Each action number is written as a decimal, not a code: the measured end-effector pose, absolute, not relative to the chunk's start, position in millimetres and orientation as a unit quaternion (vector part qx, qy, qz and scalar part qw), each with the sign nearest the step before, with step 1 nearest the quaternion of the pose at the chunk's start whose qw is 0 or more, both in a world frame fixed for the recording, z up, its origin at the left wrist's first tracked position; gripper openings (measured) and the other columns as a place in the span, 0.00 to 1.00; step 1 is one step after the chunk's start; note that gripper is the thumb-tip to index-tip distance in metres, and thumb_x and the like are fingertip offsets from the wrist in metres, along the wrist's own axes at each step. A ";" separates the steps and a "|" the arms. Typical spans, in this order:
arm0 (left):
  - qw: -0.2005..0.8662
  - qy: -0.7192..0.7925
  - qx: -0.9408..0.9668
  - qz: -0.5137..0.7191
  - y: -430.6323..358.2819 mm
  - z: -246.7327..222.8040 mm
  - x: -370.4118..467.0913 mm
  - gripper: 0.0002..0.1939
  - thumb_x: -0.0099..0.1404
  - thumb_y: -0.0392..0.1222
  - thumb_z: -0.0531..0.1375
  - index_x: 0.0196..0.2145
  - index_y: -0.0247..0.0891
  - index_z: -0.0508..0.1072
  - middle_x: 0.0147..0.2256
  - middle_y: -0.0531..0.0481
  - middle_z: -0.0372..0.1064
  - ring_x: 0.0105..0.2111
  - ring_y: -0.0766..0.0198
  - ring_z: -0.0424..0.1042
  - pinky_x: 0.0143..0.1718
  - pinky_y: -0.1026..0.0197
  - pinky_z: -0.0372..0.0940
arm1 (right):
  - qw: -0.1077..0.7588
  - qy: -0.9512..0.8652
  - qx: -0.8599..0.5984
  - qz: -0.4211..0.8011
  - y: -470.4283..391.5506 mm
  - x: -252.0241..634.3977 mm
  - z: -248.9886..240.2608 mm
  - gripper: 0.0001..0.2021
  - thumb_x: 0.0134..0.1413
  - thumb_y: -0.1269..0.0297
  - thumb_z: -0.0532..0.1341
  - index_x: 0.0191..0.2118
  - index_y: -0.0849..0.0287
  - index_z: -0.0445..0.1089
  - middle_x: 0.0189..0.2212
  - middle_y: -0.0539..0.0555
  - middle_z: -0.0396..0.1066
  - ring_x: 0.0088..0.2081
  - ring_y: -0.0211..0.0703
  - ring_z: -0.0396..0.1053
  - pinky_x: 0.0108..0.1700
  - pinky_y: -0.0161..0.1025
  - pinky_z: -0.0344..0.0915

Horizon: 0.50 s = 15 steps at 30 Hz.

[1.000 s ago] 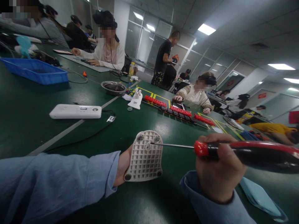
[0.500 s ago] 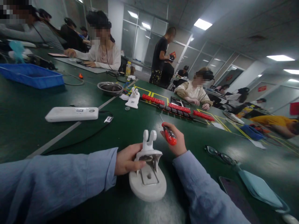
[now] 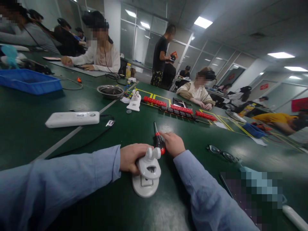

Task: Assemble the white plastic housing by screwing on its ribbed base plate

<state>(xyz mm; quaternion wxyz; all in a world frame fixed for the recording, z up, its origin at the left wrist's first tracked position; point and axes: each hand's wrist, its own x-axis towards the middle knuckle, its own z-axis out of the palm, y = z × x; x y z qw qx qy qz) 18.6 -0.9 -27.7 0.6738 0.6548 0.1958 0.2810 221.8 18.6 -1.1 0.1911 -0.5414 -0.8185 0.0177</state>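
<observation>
My left hand (image 3: 134, 157) is closed around the side of a white clip base (image 3: 146, 189) that has a rounded foot, a wire loop and two round lugs on top. The foot rests on the green table in front of me. Just beyond it lies a red-and-black screwdriver (image 3: 158, 141), its metal shaft pointing away. My right hand (image 3: 173, 143) is at the right side of the screwdriver handle, fingers loosely stretched, the index fingertip by the handle's front end. No finger wraps visibly round the handle; the thumb is hidden.
A similar white stand (image 3: 134, 102) stands farther off near a metal bowl (image 3: 110, 91) and red strips (image 3: 181, 109). Leftward are a white oblong device (image 3: 72, 119) and a blue tray (image 3: 31, 84). Glasses (image 3: 222, 154) and a phone (image 3: 237, 199) lie right. Co-workers sit around.
The screwdriver has gone from my right fist down onto the table, and the right hand has loosened around it. My left hand has tipped the clip base, so its lugs now sit lower and nearer.
</observation>
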 end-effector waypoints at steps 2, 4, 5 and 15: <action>0.508 0.185 0.786 0.301 -0.7 -26.5 15.3 0.31 0.37 0.37 0.64 0.43 0.43 0.68 0.47 0.50 0.60 0.51 0.51 0.51 0.55 0.54 0.38 | 0.314 -0.779 -0.531 0.116 5.4 209.9 15.0 0.16 0.54 0.65 0.48 0.46 0.61 0.63 0.35 0.58 0.69 0.38 0.43 0.65 0.41 0.41 0.59; 0.398 0.175 0.851 0.296 0.0 -25.2 13.3 0.33 0.39 0.39 0.63 0.47 0.42 0.65 0.47 0.48 0.60 0.50 0.50 0.54 0.53 0.52 0.42 | 0.435 -0.713 -0.451 0.315 -10.3 190.0 29.7 0.18 0.54 0.56 0.47 0.44 0.61 0.64 0.32 0.55 0.70 0.35 0.40 0.67 0.38 0.39 0.62; 0.378 0.167 0.865 0.286 0.5 -24.7 12.8 0.32 0.40 0.39 0.63 0.46 0.42 0.65 0.46 0.47 0.61 0.48 0.50 0.56 0.52 0.52 0.46 | 0.451 -0.688 -0.397 0.407 -17.4 178.5 34.5 0.20 0.53 0.53 0.46 0.40 0.60 0.66 0.29 0.53 0.70 0.32 0.39 0.67 0.35 0.37 0.62; 0.320 0.166 0.907 0.217 2.0 -20.7 11.9 0.29 0.41 0.35 0.61 0.45 0.38 0.64 0.44 0.47 0.62 0.45 0.54 0.60 0.48 0.56 0.54 | 0.519 -0.631 -0.291 0.497 -28.6 144.7 47.9 0.25 0.50 0.53 0.51 0.08 0.59 0.54 0.06 0.46 0.54 0.12 0.31 0.55 0.19 0.33 0.53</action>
